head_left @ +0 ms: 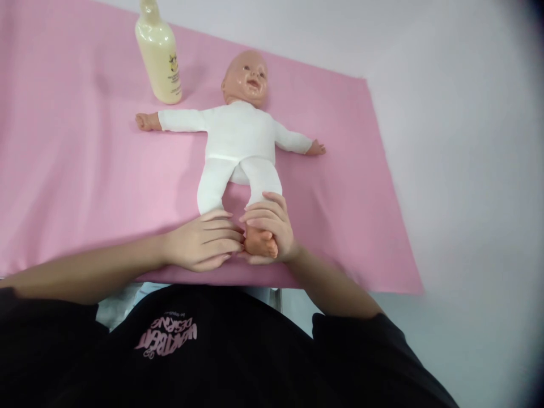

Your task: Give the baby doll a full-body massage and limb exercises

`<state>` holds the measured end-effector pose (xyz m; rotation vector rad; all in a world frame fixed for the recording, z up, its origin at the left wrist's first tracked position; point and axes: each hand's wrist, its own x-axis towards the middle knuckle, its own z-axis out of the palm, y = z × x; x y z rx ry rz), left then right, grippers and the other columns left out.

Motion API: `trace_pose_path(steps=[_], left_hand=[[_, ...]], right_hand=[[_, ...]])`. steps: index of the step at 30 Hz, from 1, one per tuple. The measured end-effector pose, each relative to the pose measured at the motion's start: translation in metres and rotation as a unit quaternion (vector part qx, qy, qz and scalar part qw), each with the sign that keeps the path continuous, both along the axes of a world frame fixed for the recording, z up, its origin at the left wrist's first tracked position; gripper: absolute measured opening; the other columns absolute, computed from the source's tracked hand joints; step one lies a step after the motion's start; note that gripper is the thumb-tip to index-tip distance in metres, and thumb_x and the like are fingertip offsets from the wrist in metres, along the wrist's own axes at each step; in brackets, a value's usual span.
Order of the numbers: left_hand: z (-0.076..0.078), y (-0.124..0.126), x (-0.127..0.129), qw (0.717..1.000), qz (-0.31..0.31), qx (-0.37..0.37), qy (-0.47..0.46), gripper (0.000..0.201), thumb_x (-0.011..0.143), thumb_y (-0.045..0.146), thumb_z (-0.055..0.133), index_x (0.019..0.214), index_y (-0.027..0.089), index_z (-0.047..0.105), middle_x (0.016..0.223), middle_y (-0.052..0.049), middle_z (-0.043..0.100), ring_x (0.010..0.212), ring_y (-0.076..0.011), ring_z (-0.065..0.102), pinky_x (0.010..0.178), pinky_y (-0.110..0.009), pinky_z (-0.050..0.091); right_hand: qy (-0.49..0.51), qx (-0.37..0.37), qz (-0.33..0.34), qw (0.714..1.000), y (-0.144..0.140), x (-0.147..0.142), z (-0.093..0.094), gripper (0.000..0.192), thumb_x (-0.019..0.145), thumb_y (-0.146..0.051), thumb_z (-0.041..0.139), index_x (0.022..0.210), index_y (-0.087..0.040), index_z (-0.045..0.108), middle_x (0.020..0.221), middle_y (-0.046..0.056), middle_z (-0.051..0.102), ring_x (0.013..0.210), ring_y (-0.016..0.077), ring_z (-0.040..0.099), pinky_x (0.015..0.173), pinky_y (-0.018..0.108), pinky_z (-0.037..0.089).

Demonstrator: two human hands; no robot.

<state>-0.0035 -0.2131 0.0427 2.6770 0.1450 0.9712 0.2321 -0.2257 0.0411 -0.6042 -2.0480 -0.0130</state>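
Note:
A baby doll (pixel 240 133) in a white cloth body lies on its back with both arms spread and its feet toward me. My right hand (pixel 272 226) is wrapped around the lower leg by the bare foot (pixel 261 242), whose toes point right. Over the end of the other leg lies my left hand (pixel 206 242), back upward, fingers stretched out and slightly curved. Its fingertips reach the heel of the bare foot. The doll's other foot is hidden beneath this hand.
A pink mat (pixel 340 226) with soft folds at the left lies under the doll. Near the doll's outstretched arm at the back left stands a pale yellow bottle (pixel 159 59) with printing on it. A pale surface (pixel 459 170) extends beyond the mat's right edge.

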Motion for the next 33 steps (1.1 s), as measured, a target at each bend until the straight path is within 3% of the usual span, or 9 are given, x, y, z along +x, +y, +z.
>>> trace_pose_path(steps=[5,13,24,29,33], left_hand=[[0.004,0.0,0.002,0.999,0.009,0.014,-0.031,0.026,0.096,0.017,0.054,0.121,0.018,0.061,0.111,-0.01,0.078,0.106,-0.0212,0.073,0.114,-0.045,0.051],[0.011,0.0,0.005,1.0,0.002,0.013,-0.012,0.025,0.095,0.016,0.052,0.116,0.022,0.064,0.108,-0.006,0.078,0.097,-0.0198,0.072,0.107,-0.043,0.054],[0.008,0.0,0.007,0.999,-0.004,0.029,0.015,0.022,0.099,0.016,0.049,0.104,0.02,0.07,0.101,-0.006,0.078,0.096,-0.0189,0.07,0.111,-0.042,0.048],[0.002,-0.001,0.007,0.999,0.003,0.023,0.047,0.024,0.102,0.022,0.048,0.1,0.021,0.072,0.099,-0.006,0.078,0.1,-0.0211,0.069,0.112,-0.044,0.048],[-0.003,0.0,0.005,0.998,0.007,0.013,0.054,0.024,0.101,0.024,0.05,0.105,0.023,0.074,0.107,-0.006,0.078,0.107,-0.0219,0.069,0.114,-0.044,0.048]], right_hand=[[0.009,0.034,0.017,0.999,-0.001,-0.005,0.012,0.025,0.085,-0.042,0.071,0.096,-0.025,0.055,0.074,-0.003,0.073,0.07,0.0204,0.075,0.086,0.045,0.058],[-0.008,0.012,0.059,0.998,-0.003,-0.002,0.014,0.018,0.094,-0.042,0.052,0.089,-0.025,0.053,0.067,-0.003,0.066,0.061,0.0169,0.068,0.073,0.038,0.056],[0.027,-0.003,0.087,0.996,-0.011,-0.005,0.012,0.012,0.092,-0.027,0.054,0.102,-0.021,0.058,0.075,-0.001,0.069,0.067,0.0167,0.071,0.083,0.038,0.057],[-0.003,-0.045,0.104,0.994,-0.012,-0.006,0.008,0.027,0.096,-0.047,0.065,0.106,-0.027,0.051,0.089,-0.001,0.073,0.084,0.0191,0.074,0.097,0.043,0.053],[-0.022,-0.022,0.089,0.996,-0.007,-0.003,0.001,0.04,0.09,-0.058,0.073,0.103,-0.029,0.048,0.094,0.0,0.073,0.09,0.0204,0.073,0.101,0.046,0.053]])
